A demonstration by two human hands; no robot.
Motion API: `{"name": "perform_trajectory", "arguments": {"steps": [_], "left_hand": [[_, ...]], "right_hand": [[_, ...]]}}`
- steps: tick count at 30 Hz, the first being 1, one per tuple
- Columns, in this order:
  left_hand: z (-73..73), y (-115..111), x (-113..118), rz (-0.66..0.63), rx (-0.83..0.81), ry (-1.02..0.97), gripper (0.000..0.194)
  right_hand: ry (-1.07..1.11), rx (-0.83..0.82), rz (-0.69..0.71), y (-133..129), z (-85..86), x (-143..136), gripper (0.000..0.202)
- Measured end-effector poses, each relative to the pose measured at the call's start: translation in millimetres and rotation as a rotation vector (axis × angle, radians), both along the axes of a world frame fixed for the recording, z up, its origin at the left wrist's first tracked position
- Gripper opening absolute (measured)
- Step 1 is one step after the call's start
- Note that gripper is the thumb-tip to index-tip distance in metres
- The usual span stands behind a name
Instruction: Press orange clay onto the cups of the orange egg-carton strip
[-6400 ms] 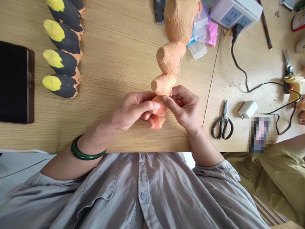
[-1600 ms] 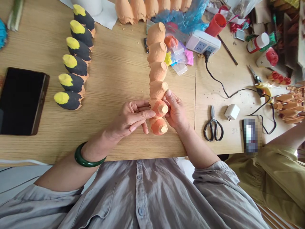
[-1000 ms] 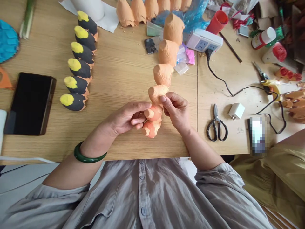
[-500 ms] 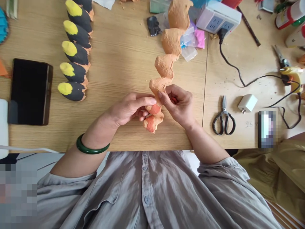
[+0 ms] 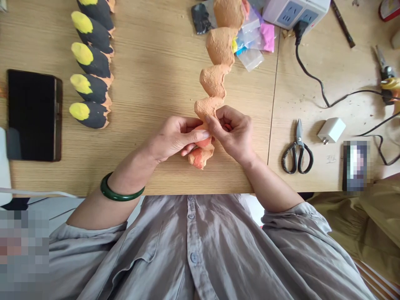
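Observation:
A long strip of bumpy orange cups (image 5: 219,46) stretches up the table from between my hands, its lower cups coated in brighter orange-red. My left hand (image 5: 175,137) pinches the strip from the left, thumb on top of a red-coated cup. From the right, my right hand (image 5: 234,131) grips the strip's edge just above, its thumb close to the left thumb. The curled right fingers partly cover something red. Off to the left stands a row of black cups with yellow tips (image 5: 93,85) and orange edges.
Black-handled scissors (image 5: 298,152), a white plug adapter (image 5: 331,130) and a phone (image 5: 356,166) are at right. A power strip (image 5: 295,14) with a black cord lies beyond, beside small colourful bags (image 5: 251,58). A dark tablet (image 5: 34,114) is at far left. Another person's clothed leg (image 5: 371,221) shows at lower right.
The view has shifted slightly, moving the table items. My left thumb has slid a little to the right over the red-coated cup; both hands still hold the strip.

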State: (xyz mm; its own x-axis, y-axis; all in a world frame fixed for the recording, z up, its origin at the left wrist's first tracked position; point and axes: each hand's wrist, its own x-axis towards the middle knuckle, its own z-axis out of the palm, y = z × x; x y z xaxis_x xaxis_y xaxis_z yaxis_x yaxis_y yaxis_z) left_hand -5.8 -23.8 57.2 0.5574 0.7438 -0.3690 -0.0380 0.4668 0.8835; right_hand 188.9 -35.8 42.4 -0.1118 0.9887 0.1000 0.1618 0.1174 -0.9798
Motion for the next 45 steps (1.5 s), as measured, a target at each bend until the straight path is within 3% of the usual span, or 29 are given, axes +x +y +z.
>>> {"name": "perform_trajectory", "arguments": {"steps": [8,11,15,23,27,33,39,42,45], "left_hand": [[7.8,-1,2,0.035,-0.103,-0.113,0.072],[9.9,-1,1,0.06,-0.146,-0.099,0.06],[9.0,1,0,-0.024,-0.073,-0.08,0.046],[2.1,-2,3,0.006,-0.025,-0.046,0.044],[-1.0,-5,5,0.034,-0.002,-0.027,0.049],[-1.0,-2,6,-0.078,0.026,-0.176,0.057],[2.7,0,2,0.032,0.061,-0.115,0.043],[0.0,0,3,0.174,0.106,-0.096,0.039],[-5.0,-1,5,0.34,0.207,-0.077,0.052]], "right_hand": [[0.02,-0.019,-0.068,1,0.4,3,0.062],[0.009,-0.025,-0.08,1,-0.2,4,0.06],[0.057,-0.03,-0.076,0,-1.4,3,0.056],[0.022,-0.001,-0.045,1,-0.6,1,0.045],[-0.01,-0.019,-0.079,2,-1.1,1,0.051],[-0.012,0.056,-0.131,5,-7.8,2,0.065],[0.093,-0.024,-0.11,3,-8.9,4,0.045],[0.252,-0.177,-0.092,4,-6.3,4,0.042],[0.368,-0.307,-0.03,5,-0.5,3,0.047]]}}
